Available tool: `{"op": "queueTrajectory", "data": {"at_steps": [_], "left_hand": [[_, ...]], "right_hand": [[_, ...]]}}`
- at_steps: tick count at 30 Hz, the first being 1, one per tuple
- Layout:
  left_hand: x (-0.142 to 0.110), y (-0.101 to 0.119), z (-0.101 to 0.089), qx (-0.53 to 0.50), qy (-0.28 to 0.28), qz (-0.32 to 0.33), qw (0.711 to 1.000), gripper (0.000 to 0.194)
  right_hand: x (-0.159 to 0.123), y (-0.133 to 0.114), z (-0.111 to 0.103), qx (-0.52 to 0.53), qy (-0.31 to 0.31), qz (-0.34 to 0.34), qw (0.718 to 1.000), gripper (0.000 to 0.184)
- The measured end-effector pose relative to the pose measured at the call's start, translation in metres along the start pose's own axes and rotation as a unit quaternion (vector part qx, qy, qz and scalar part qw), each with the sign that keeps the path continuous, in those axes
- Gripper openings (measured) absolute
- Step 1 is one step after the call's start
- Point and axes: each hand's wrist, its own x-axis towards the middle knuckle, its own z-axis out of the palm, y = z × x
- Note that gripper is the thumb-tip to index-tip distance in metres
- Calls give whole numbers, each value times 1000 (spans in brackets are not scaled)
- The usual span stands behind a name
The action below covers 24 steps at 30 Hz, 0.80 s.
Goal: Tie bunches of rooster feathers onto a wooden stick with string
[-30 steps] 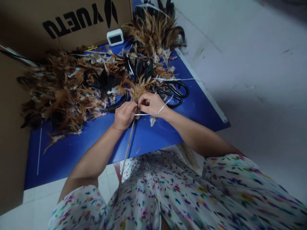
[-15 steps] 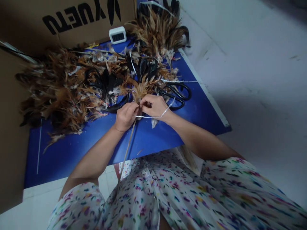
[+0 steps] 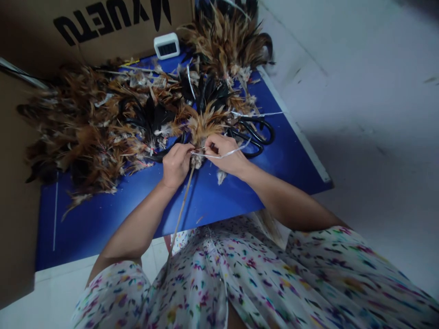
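Observation:
A bunch of brown and black feathers sits around the upper end of a thin stick, which slants down to my lap. My left hand is closed in a pinch on a pale plastic string at the left of the feather base. On the other side my right hand pinches the string too, and a short stretch of it runs between the two hands across the quill ends. A loose length of string lies over the back of my right hand. Black-handled scissors lie just beyond that hand, blades hidden under feathers.
Loose feather bundles cover the left and back of the blue table. Another large feather bunch lies at the back right. A small white digital clock stands before a cardboard box.
My hands have moved slightly apart, baring the feather base and the string between them. The view has shifted a little.

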Motion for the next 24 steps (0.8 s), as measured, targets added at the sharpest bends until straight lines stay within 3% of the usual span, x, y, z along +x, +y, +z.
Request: {"op": "queueTrajectory", "data": {"at_steps": [24], "left_hand": [[5, -7, -2, -12, 42, -68, 997, 22]], "right_hand": [[5, 6, -2, -48, 25, 20, 998, 9]]}}
